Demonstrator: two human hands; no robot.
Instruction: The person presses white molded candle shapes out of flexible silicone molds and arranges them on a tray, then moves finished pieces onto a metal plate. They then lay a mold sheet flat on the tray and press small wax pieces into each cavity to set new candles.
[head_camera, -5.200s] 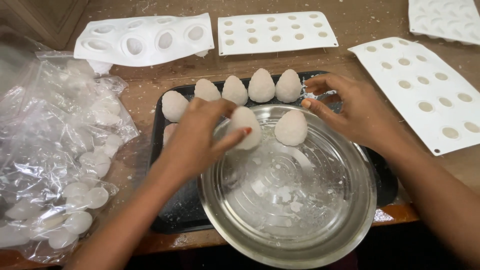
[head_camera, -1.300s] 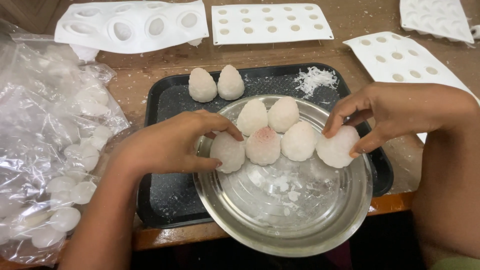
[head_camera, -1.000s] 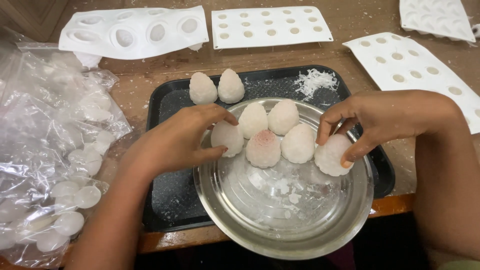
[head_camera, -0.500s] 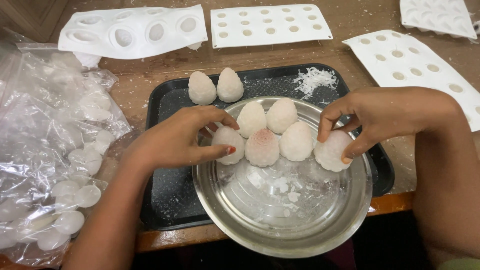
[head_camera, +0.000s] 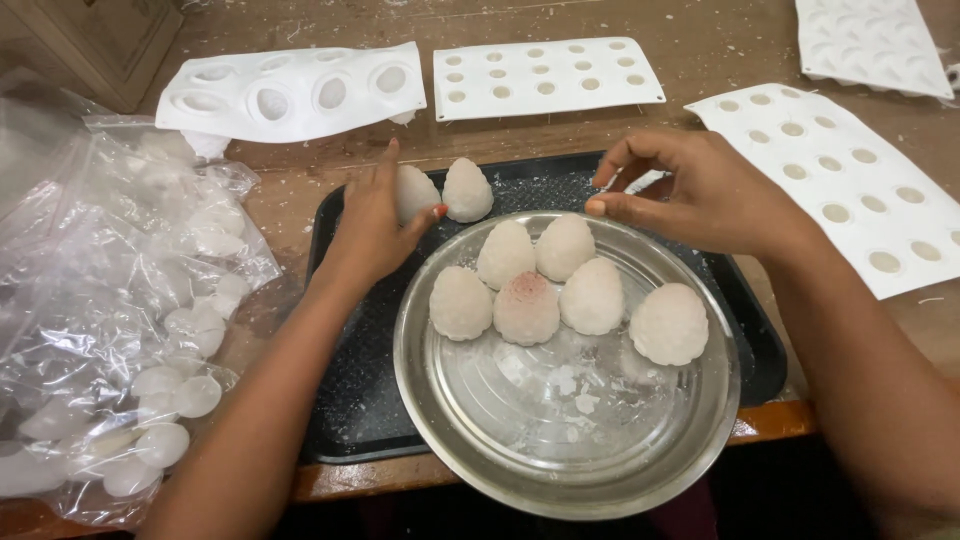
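Left hand (head_camera: 372, 222) has its grip closed around a white cone sweet (head_camera: 413, 192) on the black tray (head_camera: 345, 400); right hand (head_camera: 700, 195) open

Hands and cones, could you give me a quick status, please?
Left hand gripping a tray cone. Right hand empty, above tray. Six cones on plate. Nothing blocking.

8 white domes (head_camera: 527, 308), 4 moulds (head_camera: 548, 77), 1 steel plate (head_camera: 480, 440), 1 tray (head_camera: 350, 400)
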